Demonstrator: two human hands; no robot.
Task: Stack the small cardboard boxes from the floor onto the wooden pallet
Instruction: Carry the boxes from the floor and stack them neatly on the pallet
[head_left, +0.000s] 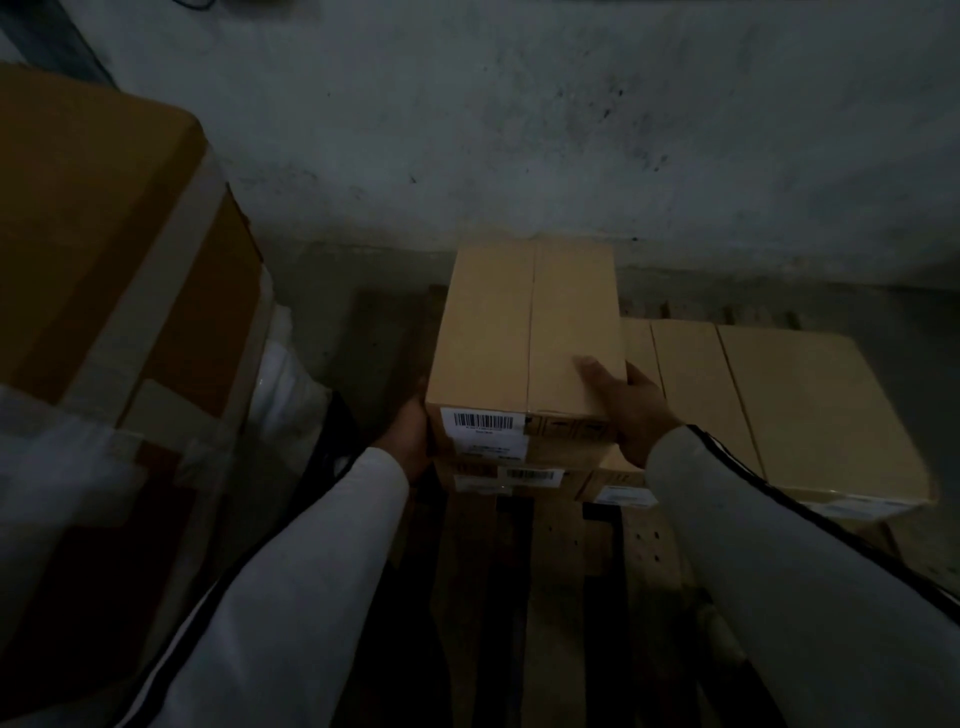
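Far left of the long tan cardboard box (524, 332): a big brown cardboard carton with pale tape strips (104, 234), standing tall. Between that carton and the long box, some shiny white plastic wrap (291, 374).

At the near left corner of the long box: the left hand (410, 441), in a white sleeve, gripping the box's side with curled fingers.

On the near end of the long box, a white barcode label (485, 423). Right under the long box, a second tan box with its own label (519, 478); touching or just above it, cannot tell. Under both, the dark wooden slat pallet (561, 597).

At the near right corner of the long box: the right hand (631, 410), holding on, thumb flat on top and fingers down the side.

Right of the long box and lower down: a row of tan cardboard boxes (805, 405), lying side by side.

Behind the long box, a stained grey wall (519, 130).
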